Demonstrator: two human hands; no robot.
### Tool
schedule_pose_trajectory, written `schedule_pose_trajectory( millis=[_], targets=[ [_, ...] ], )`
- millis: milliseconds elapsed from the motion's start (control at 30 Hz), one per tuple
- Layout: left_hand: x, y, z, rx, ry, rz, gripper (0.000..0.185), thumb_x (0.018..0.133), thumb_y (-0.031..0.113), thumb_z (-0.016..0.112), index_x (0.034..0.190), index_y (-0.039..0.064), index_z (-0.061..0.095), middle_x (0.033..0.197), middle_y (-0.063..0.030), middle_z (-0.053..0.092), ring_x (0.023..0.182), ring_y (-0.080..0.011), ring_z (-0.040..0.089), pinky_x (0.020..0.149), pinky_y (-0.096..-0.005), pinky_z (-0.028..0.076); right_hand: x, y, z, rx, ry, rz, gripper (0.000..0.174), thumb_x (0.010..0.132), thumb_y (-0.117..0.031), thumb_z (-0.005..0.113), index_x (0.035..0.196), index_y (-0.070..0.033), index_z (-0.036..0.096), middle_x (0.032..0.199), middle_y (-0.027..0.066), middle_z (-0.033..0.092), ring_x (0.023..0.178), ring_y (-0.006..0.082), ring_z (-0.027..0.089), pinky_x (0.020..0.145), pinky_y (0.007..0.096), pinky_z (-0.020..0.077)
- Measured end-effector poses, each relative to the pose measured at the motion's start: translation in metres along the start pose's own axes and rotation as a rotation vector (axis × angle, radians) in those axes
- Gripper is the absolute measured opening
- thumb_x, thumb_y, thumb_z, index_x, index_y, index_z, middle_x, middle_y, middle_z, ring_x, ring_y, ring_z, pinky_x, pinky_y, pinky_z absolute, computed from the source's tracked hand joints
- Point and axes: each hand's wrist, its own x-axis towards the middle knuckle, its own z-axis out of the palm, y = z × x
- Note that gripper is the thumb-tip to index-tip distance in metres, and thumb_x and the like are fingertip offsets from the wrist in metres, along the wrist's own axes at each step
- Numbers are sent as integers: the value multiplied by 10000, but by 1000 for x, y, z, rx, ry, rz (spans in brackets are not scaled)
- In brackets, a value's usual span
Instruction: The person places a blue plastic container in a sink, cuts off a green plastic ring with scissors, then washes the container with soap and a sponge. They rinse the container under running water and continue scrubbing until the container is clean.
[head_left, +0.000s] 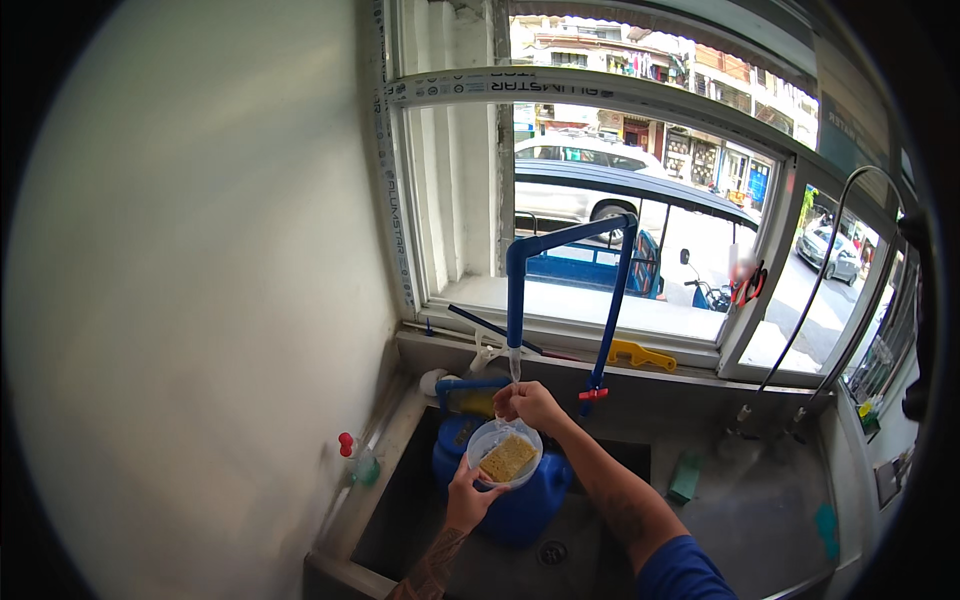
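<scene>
My left hand grips the side of a round translucent plastic tub, tilted towards me. A yellowish porous sponge lies inside it. Above the tub's far rim, my right hand has its fingers curled beneath the outlet of a blue pipe faucet. Water runs from that outlet onto the fingers; whether they pinch anything is hidden. Below the tub, a large blue plastic jug rests in the sink basin, partly covered by my hands and the tub.
A red valve handle sits on the pipe, right of my hand. On the steel drainboard lies a green block. A bottle with a red top stands by the left wall. Behind are a yellow plastic tool and the window frame.
</scene>
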Motion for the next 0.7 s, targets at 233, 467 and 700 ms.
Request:
schedule_pose_trajectory(
  millis=[233, 467, 700],
  targets=[
    [-3, -6, 5, -35, -32, -103, 384, 651, 176, 894, 750, -22, 580, 1364, -365, 452, 1197, -435, 558, 935, -429, 491, 7, 59, -50, 237, 293, 238, 265, 972, -294, 564, 975, -59, 684, 836, 54, 685, 679, 192, 653, 626, 327, 511],
    [-19, 0, -5, -56, -28, -164, 378, 654, 175, 894, 722, -18, 577, 1371, -226, 510, 1216, -365, 565, 977, -401, 482, 18, 155, -116, 610, 602, 414, 342, 929, -440, 622, 754, -149, 588, 631, -4, 563, 579, 159, 547, 554, 359, 424],
    [-10, -10, -2, 14, -72, -227, 373, 676, 217, 876, 852, -24, 653, 1438, -357, 374, 1250, -415, 525, 996, -415, 465, 22, 166, -124, 297, 503, 500, 438, 824, -511, 730, 721, -98, 625, 594, 34, 600, 544, 140, 574, 482, 340, 444]
  ],
)
